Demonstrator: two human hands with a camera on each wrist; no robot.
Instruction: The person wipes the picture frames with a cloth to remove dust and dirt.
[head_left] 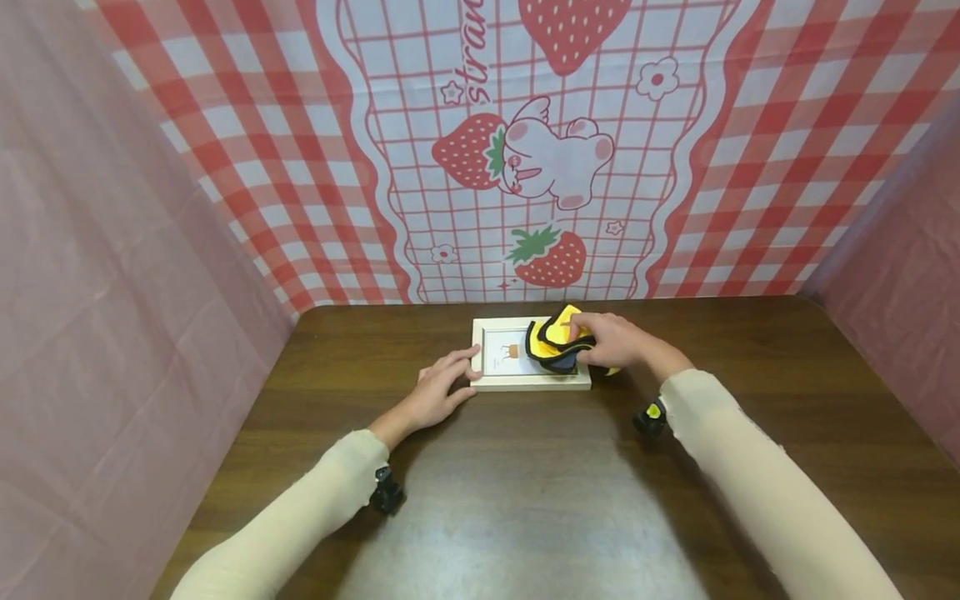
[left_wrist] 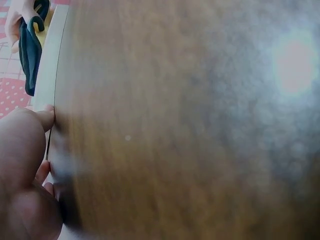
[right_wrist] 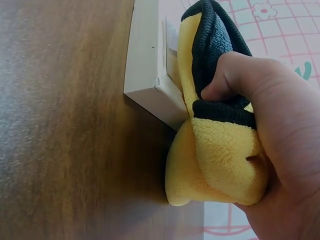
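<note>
A cream picture frame (head_left: 532,382) lies flat on the wooden table, with a small drawing visible behind its pane. My left hand (head_left: 441,387) rests at the frame's left end, fingertips on the edge and thumb by the near corner. A folded yellow and dark grey cloth with black edging (head_left: 555,333) covers the right part of the picture. My right hand (head_left: 613,340) grips that cloth from the right and holds it against the frame. In the right wrist view, the thumb presses into the grey side of the cloth (right_wrist: 220,150).
The brown table (head_left: 495,483) reaches back to a red-and-white checked cloth backdrop (head_left: 285,167) printed with strawberries. Pink curtains (head_left: 112,317) hang at both sides. A small black camera (head_left: 387,492) is strapped at the left wrist and another (head_left: 649,419) at the right.
</note>
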